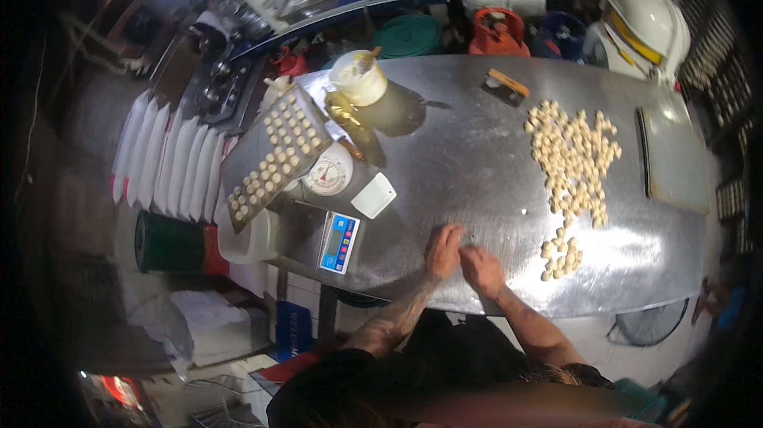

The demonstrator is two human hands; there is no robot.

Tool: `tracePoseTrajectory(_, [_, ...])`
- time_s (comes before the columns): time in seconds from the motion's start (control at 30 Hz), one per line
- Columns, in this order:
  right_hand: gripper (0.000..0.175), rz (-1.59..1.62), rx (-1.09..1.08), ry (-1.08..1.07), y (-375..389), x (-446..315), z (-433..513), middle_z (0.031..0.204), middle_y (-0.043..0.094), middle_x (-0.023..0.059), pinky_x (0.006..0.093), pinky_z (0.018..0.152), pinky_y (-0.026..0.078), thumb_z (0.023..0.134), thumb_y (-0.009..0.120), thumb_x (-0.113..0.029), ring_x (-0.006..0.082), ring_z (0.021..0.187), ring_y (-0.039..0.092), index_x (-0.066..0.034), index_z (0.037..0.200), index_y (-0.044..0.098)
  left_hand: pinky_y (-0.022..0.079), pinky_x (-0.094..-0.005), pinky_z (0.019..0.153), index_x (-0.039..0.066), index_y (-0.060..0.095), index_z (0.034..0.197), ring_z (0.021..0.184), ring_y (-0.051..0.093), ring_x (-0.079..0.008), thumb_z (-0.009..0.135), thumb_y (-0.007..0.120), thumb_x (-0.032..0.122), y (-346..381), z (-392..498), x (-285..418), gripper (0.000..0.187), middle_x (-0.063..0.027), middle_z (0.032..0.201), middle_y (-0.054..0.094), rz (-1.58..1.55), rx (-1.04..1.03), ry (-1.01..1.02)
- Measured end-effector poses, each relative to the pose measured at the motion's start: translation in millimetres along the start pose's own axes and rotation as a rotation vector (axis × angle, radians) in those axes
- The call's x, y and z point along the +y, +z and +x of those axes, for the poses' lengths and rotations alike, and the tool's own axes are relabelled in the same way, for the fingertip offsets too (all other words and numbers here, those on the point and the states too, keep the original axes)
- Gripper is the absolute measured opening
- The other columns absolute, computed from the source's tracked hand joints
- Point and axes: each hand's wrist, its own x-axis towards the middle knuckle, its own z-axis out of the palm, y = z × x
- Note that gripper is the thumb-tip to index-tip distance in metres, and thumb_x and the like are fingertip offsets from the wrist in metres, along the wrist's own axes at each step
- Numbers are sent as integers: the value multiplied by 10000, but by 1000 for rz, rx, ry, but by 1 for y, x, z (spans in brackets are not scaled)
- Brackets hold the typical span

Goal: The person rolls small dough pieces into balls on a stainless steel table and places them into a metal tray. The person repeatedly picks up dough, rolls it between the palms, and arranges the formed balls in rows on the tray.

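Observation:
My left hand (444, 251) and my right hand (481, 270) are close together over the near edge of a stainless steel table (453, 166). The fingers of both point forward and slightly inward; whether anything small is between them is hidden. To their right lies a large spread of small dough balls (569, 160), with a smaller cluster (561, 256) nearer to me. A tiny white scrap (524, 211) rests on the metal between the hands and the dough. Left of my hands are a white plastic dough scraper (374, 195) and a digital scale (340, 243).
A tray of dough balls (277, 154) sits tilted beside a dial scale (328, 173). Behind are a white bucket (359, 79) and a wooden-handled bench scraper (505, 87). A flat metal tray (676, 160) lies far right; a mixer (644, 19) stands behind. Another person's hand (709, 300) shows at right.

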Motion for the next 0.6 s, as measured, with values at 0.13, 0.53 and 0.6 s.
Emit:
tracePoseTrajectory(0.13, [247, -98, -26, -76, -5, 8, 10, 1020, 680, 125, 472, 618, 592, 963, 763, -172, 359, 785, 717, -144, 1195, 683, 566, -451, 961, 117, 689, 1315, 1126, 697, -378, 1000, 593, 24, -6, 0, -12, 342, -141, 1261, 677, -85, -101, -140])
tracePoseTrajectory(0.53, [296, -198, 52, -30, 10, 30, 40, 1069, 710, 92, 438, 650, 603, 939, 776, -108, 317, 859, 721, -199, 1215, 722, 581, -438, 904, 103, 741, 1161, 1075, 709, -342, 979, 612, 4, -19, 6, -28, 244, -91, 1156, 707, -106, 33, -160])
tracePoseTrajectory(0.6, [282, -272, 143, 150, 11, 35, 44, 1075, 701, 100, 441, 666, 598, 965, 752, -137, 338, 884, 717, -182, 1238, 699, 580, -440, 885, 93, 739, 1160, 1061, 712, -346, 985, 601, -1, -21, 5, -34, 243, -93, 1142, 701, -28, 208, -155])
